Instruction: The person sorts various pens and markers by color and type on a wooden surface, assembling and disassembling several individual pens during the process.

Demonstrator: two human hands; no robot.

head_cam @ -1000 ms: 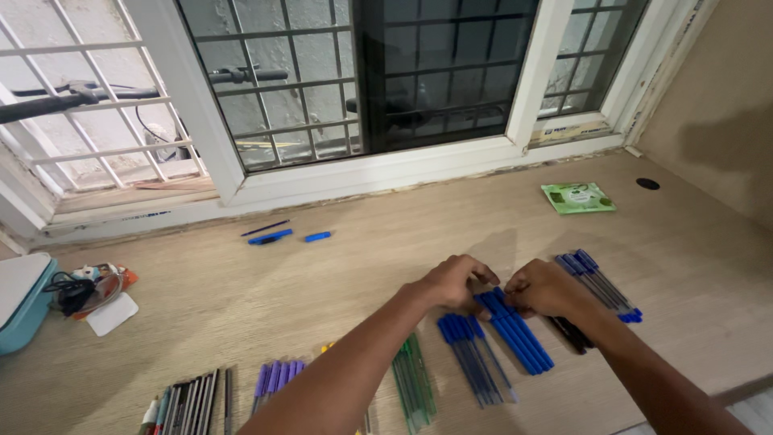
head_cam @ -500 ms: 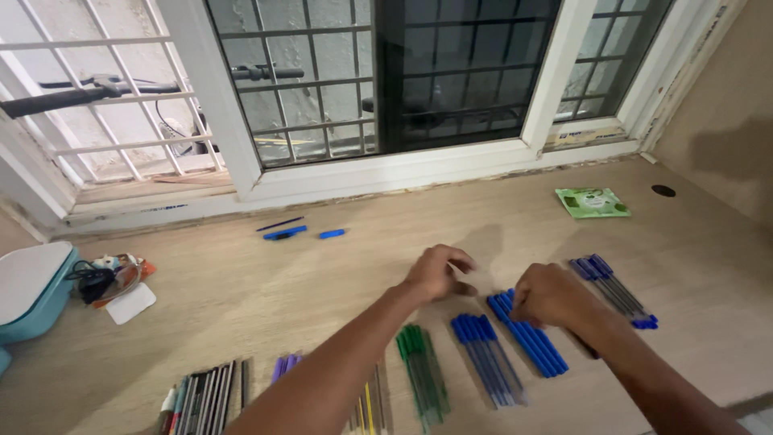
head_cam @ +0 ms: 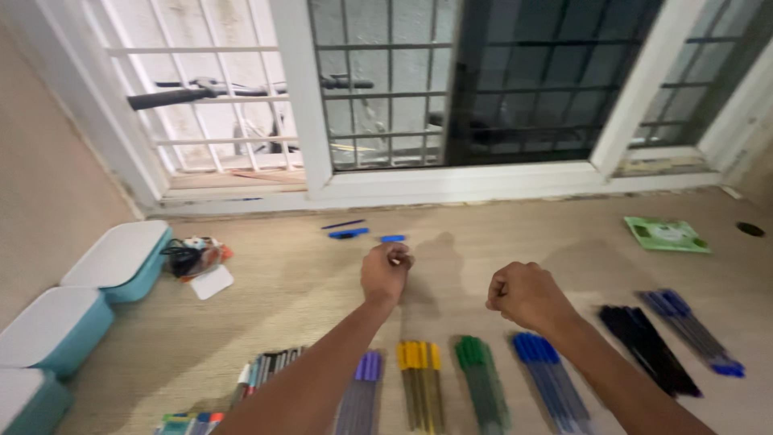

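Two fisted hands: left hand (head_cam: 386, 272) over blue cap (head_cam: 393, 238), right hand (head_cam: 523, 294) empty

Soft window daylight, slight motion blur

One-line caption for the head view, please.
Both hands, left and right, fisted above colour-sorted pen bundles on a wooden desk.

both arms stretch forward, left hand (head_cam: 386, 272) and right hand (head_cam: 525, 295) fisted.
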